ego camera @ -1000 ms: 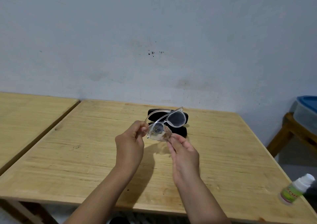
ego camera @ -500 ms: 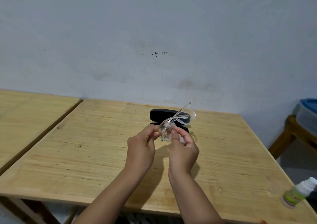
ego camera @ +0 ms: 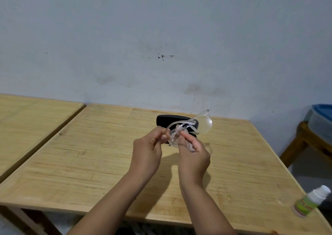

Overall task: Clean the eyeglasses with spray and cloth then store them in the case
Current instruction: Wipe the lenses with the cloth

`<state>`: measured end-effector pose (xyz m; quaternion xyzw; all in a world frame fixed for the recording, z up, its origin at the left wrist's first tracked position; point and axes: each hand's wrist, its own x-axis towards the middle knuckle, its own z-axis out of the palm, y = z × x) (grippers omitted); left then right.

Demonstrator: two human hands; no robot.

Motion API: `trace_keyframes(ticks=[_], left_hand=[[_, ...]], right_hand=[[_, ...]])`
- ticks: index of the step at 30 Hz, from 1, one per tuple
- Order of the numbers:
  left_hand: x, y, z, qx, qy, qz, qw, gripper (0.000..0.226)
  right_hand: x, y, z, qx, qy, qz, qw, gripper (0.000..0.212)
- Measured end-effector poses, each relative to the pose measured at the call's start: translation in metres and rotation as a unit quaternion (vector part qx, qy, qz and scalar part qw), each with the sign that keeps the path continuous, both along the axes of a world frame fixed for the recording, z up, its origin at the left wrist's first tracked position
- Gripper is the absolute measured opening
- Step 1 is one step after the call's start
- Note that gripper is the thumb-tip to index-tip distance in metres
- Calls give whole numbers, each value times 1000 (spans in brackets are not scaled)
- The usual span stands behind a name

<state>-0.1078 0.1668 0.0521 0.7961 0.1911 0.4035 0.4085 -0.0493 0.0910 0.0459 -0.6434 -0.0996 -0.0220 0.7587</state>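
Clear-framed eyeglasses (ego camera: 204,122) are held tilted above the wooden table (ego camera: 100,162), their far lens up and to the right. My left hand (ego camera: 148,152) pinches the frame beside the near lens. My right hand (ego camera: 193,155) presses a small pale cloth (ego camera: 189,145) against that near lens. A black glasses case (ego camera: 162,120) lies on the table just behind the hands, partly hidden by the glasses. The spray bottle (ego camera: 311,201), white-capped with a green label, lies on its side at the table's front right corner.
A second wooden table (ego camera: 27,119) adjoins on the left with a narrow gap between. A grey wall rises behind. At the right, a clear tub with a blue lid (ego camera: 321,119) rests on a wooden stool (ego camera: 301,141).
The glasses have turned from facing me to a tilted, edge-on pose. Both hands closed in on the near lens, and my right hand now rubs it with the cloth.
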Motion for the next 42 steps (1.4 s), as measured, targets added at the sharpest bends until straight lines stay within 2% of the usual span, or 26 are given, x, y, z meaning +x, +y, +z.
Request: trace_keyframes(ticks=[4,8,13,18,22,25,28,32,35,42], left_hand=[[2,-6,-4,10,-4,-14,1000,41],[3,-2,-4,15,-5,-11,1000,32],[2,2,-1,10,-13,-12,1000,44],[1,5,-4,17,-13,-10,1000,36],[0,12,-4,20,1,9,1000,42],[-3,15,-1,24,7,16,1000,57],[-6,16,1,9,-8,13,1000,59],[-7,16,-1,-5,-18,10,1000,60],[-6,13,-3,-12,-19,2,1000,60],[-4,3,-8,-5,-11,-26,1000,58]], right_hand=[[-3,3,5,55,21,10,998,27],[-5,4,4,7,9,46,999,21],[-1,3,3,-60,-26,70,995,21],[2,2,4,-113,-41,100,988,27],[3,-1,7,-130,-20,142,981,26],[5,-5,8,-132,-9,163,978,24],[9,-11,9,-147,-50,148,977,28],[10,-12,4,-160,-108,62,979,24],[4,-9,-5,-159,-146,9,976,29],[-7,-3,-3,-96,-56,17,994,31]])
